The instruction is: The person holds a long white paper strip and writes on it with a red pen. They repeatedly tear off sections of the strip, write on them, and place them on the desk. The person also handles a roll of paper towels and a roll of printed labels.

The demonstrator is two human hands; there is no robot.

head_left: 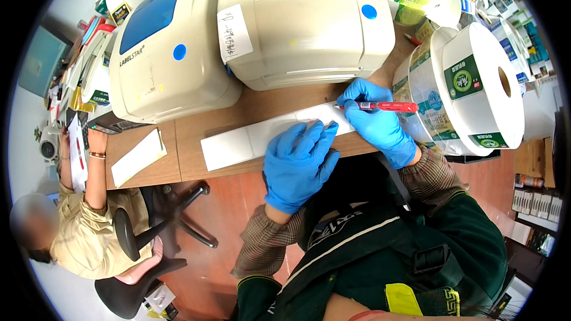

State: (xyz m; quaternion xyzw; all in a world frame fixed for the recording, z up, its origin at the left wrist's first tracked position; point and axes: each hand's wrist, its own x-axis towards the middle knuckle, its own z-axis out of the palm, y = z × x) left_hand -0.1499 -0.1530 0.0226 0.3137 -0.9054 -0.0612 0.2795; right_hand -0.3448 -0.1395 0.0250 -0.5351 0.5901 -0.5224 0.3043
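A long white strip of blank labels lies slantwise along the front edge of the wooden desk. On its middle rests my left hand, blue-gloved, palm down with the fingers stretched out. My right hand, in a blue glove too, grips a red pen near its tip. The pen's point is at the strip's right end; whether it touches the strip I cannot tell. Part of the strip is hidden beneath both hands.
Two beige label printers with blue windows stand behind the strip. Large label rolls sit close to my right hand. A small stack of white paper lies further left. At the far left a seated co-worker has both arms on the desk.
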